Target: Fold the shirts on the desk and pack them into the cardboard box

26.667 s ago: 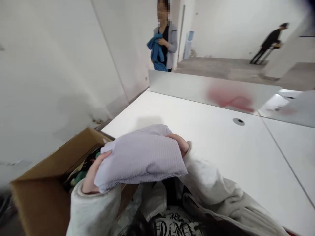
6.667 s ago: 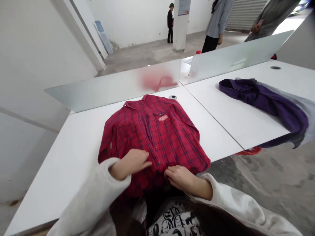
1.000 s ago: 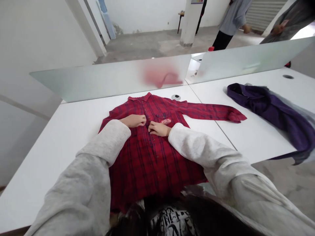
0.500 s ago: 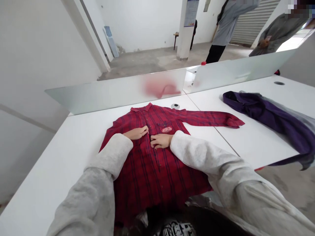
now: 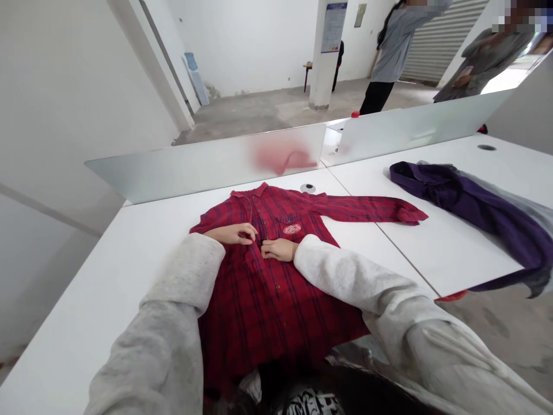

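Note:
A red plaid shirt [image 5: 259,311] lies front side up on the white table, its collar pointing away from me and one sleeve stretched out to the right. On its chest is a pocket with a pale round patch [image 5: 292,229]. My left hand [image 5: 237,233] pinches the left front edge of the shirt and lifts it a little. Close beside it, my right hand [image 5: 279,250] is closed on the other front edge, along the row of buttons. The fingertips of the right hand are partly hidden by cloth.
A purple garment [image 5: 470,202] with grey cloth under it lies on the white table [image 5: 415,253] to the right, hanging over the edge. Frosted partitions [image 5: 199,164] run along the back. Two people stand beyond them. A cable hole [image 5: 308,188] sits behind the collar.
My left hand has moved slightly left and raised the shirt's front edge, folding it back. The right hand has closed more and shifted a little left.

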`<state>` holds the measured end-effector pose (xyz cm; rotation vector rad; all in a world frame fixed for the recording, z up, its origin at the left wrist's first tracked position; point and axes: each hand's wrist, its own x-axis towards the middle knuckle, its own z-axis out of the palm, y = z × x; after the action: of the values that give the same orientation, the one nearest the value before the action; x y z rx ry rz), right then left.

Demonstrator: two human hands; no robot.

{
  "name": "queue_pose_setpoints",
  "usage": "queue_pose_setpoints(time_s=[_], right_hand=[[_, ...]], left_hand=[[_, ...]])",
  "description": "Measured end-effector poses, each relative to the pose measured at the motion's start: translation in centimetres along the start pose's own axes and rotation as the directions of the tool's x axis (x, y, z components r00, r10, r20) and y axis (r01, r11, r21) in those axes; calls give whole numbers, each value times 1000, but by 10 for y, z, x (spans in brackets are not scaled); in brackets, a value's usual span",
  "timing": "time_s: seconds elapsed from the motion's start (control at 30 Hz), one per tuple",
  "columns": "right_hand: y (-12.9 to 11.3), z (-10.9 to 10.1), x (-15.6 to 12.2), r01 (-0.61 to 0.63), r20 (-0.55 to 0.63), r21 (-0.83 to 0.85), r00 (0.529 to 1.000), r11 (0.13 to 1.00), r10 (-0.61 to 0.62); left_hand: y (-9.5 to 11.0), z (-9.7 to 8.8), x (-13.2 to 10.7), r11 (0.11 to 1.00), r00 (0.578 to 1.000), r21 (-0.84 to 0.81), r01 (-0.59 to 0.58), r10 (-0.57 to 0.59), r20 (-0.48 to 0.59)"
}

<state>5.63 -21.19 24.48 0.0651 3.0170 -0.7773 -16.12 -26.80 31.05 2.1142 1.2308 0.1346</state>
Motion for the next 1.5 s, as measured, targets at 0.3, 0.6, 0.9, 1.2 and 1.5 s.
queue_pose_setpoints(time_s=[0.3, 0.6, 0.9, 1.2, 1.5], right_hand=[[-2, 5, 0, -137, -116, 534, 966, 835, 233], [-22, 18, -8, -167, -289, 696, 825, 698, 486], [-13, 39, -7, -175, -133, 849, 842, 498, 523], [-31, 35, -28, -142, -116, 843, 894, 519, 432], [-24, 39, -29, -175, 31, 950, 877, 258, 480]], left_hand=[[4, 19, 23, 996, 978, 60, 66, -53, -201], [-18, 3, 55, 888, 827, 113, 445, -360, -432], [-65, -40, 76, 625, 608, 178, 760, -588, -533], [-81, -76, 66, 604, 618, 227, 764, -585, -525], [-81, -56, 99, 550, 525, 163, 819, -604, -599]])
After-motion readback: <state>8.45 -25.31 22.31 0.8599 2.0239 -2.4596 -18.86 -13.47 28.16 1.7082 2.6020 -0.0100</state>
